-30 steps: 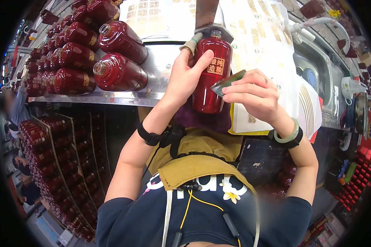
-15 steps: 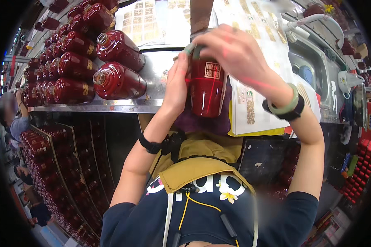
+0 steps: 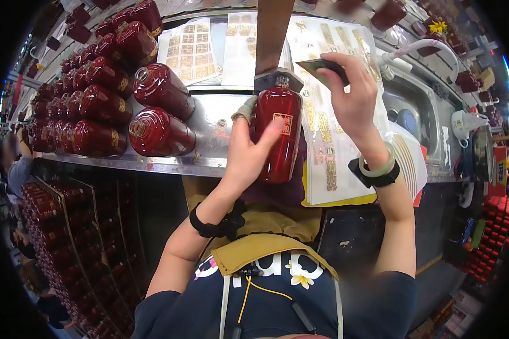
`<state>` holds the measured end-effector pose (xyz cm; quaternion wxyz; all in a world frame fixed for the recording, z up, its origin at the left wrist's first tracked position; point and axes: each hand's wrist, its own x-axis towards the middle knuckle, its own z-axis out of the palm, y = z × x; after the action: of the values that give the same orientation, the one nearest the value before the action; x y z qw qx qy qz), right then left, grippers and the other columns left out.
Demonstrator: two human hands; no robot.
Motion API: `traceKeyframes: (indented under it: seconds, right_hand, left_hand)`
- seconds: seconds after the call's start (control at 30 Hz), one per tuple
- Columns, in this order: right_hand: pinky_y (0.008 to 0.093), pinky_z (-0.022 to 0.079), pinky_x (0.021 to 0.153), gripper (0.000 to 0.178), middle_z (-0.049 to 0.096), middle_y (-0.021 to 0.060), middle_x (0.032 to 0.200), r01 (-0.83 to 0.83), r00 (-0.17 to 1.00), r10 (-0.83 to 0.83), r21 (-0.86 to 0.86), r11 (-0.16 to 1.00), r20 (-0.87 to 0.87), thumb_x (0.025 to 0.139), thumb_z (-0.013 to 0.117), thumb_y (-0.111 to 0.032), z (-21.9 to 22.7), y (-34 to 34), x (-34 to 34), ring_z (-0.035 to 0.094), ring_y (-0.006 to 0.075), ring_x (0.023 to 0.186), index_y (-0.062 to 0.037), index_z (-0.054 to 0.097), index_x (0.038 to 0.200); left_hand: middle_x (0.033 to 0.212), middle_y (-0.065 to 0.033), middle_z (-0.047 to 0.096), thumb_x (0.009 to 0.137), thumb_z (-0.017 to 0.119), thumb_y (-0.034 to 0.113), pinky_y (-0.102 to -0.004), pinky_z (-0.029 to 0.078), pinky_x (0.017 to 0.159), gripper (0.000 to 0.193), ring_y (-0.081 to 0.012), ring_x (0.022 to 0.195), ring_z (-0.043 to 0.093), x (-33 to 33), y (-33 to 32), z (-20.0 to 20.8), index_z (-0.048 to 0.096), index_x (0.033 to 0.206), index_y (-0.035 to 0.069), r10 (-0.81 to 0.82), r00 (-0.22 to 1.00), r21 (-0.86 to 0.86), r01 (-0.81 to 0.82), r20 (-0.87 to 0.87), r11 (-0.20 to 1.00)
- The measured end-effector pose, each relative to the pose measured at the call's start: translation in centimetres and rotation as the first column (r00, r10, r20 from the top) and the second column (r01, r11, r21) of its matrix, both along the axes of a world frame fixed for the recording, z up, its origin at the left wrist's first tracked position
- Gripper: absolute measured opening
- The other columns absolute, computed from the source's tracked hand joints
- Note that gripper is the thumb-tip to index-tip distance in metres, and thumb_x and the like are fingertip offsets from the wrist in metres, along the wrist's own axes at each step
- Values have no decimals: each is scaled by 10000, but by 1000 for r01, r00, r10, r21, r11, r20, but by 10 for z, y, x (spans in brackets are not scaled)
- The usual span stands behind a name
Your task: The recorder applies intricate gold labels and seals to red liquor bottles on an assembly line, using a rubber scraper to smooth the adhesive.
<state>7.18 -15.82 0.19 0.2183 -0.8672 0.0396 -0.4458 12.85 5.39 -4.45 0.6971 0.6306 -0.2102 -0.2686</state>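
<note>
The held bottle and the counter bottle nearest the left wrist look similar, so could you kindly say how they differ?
The held bottle shows a gold label; the counter bottle shows none on its visible side. The held bottle's neck points toward the picture's top, the counter bottle's toward its left. The left hand holds the held bottle, while neither hand touches the counter bottle. Both are glossy and dark red.
</note>
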Motion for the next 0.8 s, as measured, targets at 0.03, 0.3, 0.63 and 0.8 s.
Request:
traceKeyframes:
  seconds: [0.03,0.3,0.63,0.8]
  right_hand:
    - [360,539,732,218,713,108,916,-14,1000,16,78,997,-22,860,769,-47,3,2,-5,694,279,834,-36,693,1064]
    - [300,525,748,172,684,99,945,-15,995,47,321,947,-93,969,626,-15,-6,12,-29,666,215,817,-23,674,1134]
    - [213,342,639,547,453,-62,791,4,937,321,924,383,-137,945,760,-256,-59,63,-24,396,37,716,-29,538,1390]
    - [210,344,637,538,462,-61,793,51,937,307,937,347,-165,947,760,-260,-55,67,-22,408,37,722,-16,549,1377]
  left_hand:
    - [1295,-202,555,911,754,276,-406,462,1047,712,-283,1202,570,-1,-3,-2,425,1434,-76,30,984,111,-50,175,993]
    - [1333,-247,519,852,794,326,-418,432,1068,841,-333,1255,525,4,-21,5,392,1462,-91,-6,916,351,-147,401,925]
    - [1486,-154,471,1068,559,229,-318,418,1107,664,-181,1323,498,14,-3,0,241,1583,-42,-145,951,-120,116,-271,986]
    - [1446,-148,512,1048,604,222,-315,441,1079,679,-179,1295,519,22,-5,-4,266,1571,-48,-135,964,-88,118,-228,989]
